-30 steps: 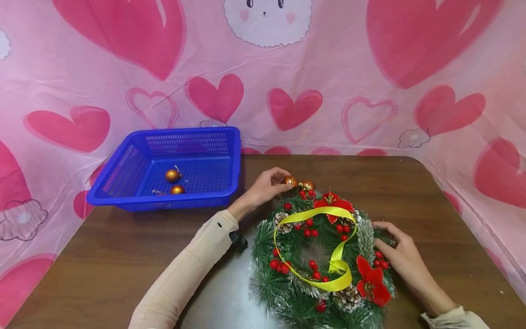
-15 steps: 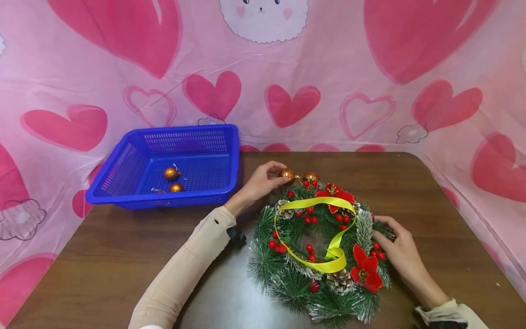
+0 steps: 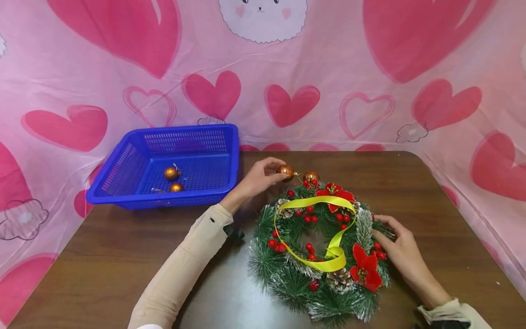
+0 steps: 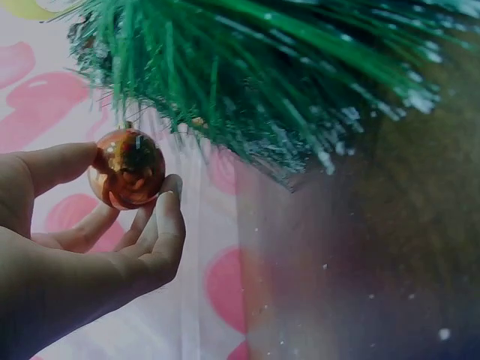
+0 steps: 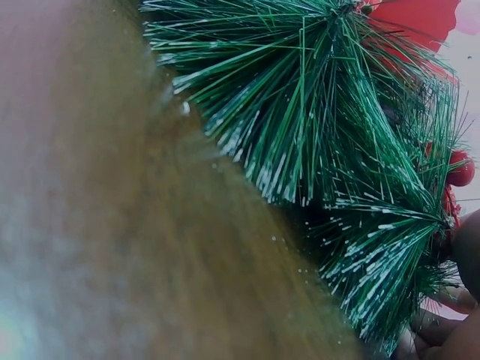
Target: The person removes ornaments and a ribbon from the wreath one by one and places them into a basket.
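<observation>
Left hand [image 3: 260, 177]: pinches a shiny copper-gold ball ornament [image 3: 285, 172] between thumb and fingers, beyond the far edge of a round green artificial-pine wreath [image 3: 283, 283].
Right hand [image 3: 404, 251]: well apart from the left, holds the wreath's near-side edge between thumb and fingers, some fingertips hidden by needles.
Just changed: the held ornament has moved away from a second copper-gold ball [image 3: 311, 176], just right of the left hand; close together a second ago, they now show a gap.
Meaning: the pair seems to be getting spread while the right hand steadies the wreath.
Between the hands: the wreath on a brown wood-look surface [image 3: 431, 196], a glossy yellow ribbon [image 3: 337, 262] looped over it.
Left of the left hand: a blue perforated plastic basket [image 3: 156, 199] holding two small gold balls [image 3: 171, 173].
</observation>
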A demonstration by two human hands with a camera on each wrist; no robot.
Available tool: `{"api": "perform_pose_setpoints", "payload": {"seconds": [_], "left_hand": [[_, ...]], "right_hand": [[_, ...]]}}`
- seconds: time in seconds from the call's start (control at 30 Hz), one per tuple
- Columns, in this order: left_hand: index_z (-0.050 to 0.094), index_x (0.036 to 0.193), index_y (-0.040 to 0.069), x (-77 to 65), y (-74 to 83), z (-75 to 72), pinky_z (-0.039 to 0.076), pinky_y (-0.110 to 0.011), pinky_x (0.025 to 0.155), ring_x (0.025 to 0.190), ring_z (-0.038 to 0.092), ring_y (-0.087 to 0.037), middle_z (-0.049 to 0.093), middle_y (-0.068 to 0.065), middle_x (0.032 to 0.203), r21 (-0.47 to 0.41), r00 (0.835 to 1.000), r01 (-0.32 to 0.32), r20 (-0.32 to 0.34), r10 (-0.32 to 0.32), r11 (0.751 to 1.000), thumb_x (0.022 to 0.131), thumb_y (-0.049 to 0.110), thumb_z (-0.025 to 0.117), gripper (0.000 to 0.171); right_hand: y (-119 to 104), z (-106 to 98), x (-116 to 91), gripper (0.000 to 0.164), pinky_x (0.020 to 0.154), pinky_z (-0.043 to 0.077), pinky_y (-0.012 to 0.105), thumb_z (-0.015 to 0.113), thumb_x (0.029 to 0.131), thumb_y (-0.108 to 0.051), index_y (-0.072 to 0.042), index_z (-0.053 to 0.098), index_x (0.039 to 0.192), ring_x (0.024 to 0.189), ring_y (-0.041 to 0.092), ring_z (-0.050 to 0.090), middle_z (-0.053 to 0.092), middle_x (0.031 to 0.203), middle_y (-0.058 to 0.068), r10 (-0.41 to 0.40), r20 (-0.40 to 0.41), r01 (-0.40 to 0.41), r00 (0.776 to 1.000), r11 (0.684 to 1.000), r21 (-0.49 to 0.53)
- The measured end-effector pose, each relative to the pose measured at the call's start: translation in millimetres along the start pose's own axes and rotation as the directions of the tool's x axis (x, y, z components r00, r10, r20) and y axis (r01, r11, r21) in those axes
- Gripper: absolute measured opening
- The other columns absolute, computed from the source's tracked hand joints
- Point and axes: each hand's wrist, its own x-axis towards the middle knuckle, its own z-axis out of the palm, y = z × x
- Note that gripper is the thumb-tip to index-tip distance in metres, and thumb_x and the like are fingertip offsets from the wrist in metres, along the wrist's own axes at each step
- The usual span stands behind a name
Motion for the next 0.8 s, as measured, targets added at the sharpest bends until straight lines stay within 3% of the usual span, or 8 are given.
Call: {"api": "perform_pose_setpoints", "payload": {"seconds": [0.27,0.8], "left_hand": [[0.061,0.128,0.003,-3.2,6.8,-4.8,0.055,-0.032,0.080,0.116,0.061,-0.028,0.064,-0.015,0.124,-0.003,1.000,-0.015,0.026,0.015,1.000,0.094,0.013,0.069,0.036],[0.062,0.130,0.003,-6.2,17.4,-9.6,0.055,-0.034,0.083,0.116,0.060,-0.028,0.065,-0.013,0.122,-0.044,0.997,-0.052,0.049,0.054,0.998,0.093,0.013,0.070,0.039]], "right_hand": [[2,-3,1,0.033,0.079,0.040,0.010,0.066,0.096,-0.019,-0.005,0.061,0.126,0.099,-0.013,0.051,0.056,0.109,-0.029,-0.016,0.003,0.016,1.000,1.000,-0.025],[4,-2,1,0.033,0.080,0.040,0.009,0.067,0.096,-0.019,-0.005,0.062,0.126,0.102,-0.011,0.050,0.057,0.110,-0.028,-0.011,-0.001,0.011,1.000,1.000,-0.007]]}}
